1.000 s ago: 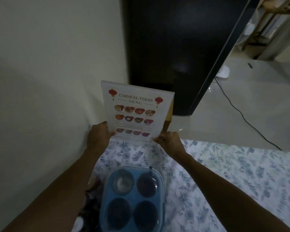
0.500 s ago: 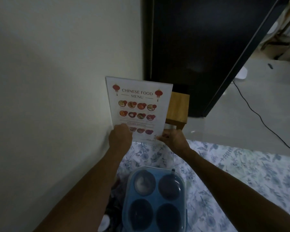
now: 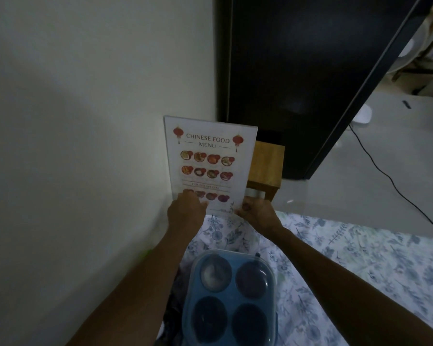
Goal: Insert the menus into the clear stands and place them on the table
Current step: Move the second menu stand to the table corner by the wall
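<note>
A white "Chinese Food Menu" sheet inside a clear stand (image 3: 209, 161) stands upright at the far left corner of the table, close to the wall. My left hand (image 3: 185, 213) grips its lower left corner, fingers over the front. My right hand (image 3: 256, 213) pinches its lower right corner. The stand's base is hidden behind my hands, so I cannot tell whether it rests on the floral tablecloth (image 3: 348, 258).
A blue four-compartment lidded container (image 3: 231, 295) sits near me between my forearms. Behind the menu is a wooden stool (image 3: 268, 168) and a tall black cabinet (image 3: 298, 71). A cream wall (image 3: 85, 121) runs along the left. A black cable (image 3: 385, 176) crosses the floor.
The menu in its stand has been turned more upright and squared toward the wall. My left hand has slid from its left edge onto the lower front. The view has shifted left.
</note>
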Available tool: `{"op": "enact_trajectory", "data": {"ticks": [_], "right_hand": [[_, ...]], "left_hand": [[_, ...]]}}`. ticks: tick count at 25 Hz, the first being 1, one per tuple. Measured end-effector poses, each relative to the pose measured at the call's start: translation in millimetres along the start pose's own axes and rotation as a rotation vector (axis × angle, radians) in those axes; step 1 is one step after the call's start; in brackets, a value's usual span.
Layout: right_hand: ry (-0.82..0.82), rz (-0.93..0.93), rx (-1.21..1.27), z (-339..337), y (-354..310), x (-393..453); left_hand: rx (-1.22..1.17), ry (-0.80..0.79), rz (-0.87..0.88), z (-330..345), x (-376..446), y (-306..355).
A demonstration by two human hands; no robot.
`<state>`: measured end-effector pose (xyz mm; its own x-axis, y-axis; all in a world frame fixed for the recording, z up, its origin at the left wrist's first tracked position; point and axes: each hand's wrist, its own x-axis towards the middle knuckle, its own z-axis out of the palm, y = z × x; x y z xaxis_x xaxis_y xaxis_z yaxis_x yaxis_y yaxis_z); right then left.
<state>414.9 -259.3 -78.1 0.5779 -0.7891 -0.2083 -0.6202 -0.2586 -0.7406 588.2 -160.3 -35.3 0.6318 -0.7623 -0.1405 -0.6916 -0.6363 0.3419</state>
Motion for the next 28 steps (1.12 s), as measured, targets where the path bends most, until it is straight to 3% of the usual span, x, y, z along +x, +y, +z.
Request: {"op": "enact_trajectory", "data": {"ticks": [5,13,15,18,28], "right_hand": [[-0.016,-0.039,-0.054,-3.3,2.0,-2.2],[0.031,-0.074,0.081,-2.9,7.3,-7.1],[-0.002,-0.104,0.120,0.5,11.5,-11.0],[-0.083,-0.092,-0.029,-1.0,15.1,-8.1],[-0.150,-0.170,-0.047,0.9,27.0,-9.1]], "left_hand": [[0.076,0.017,0.024,-6.8,-10.5,7.6],[0.153,0.060,0.040,-16.7,-20.7,9.8],[0.155,0.035,0.019,-15.5,-26.8,5.7],[0.171,0.010,0.003,-12.5,-31.8,1.4],[0.194,0.002,-0.002,-8.5,-38.1,11.9]]}}
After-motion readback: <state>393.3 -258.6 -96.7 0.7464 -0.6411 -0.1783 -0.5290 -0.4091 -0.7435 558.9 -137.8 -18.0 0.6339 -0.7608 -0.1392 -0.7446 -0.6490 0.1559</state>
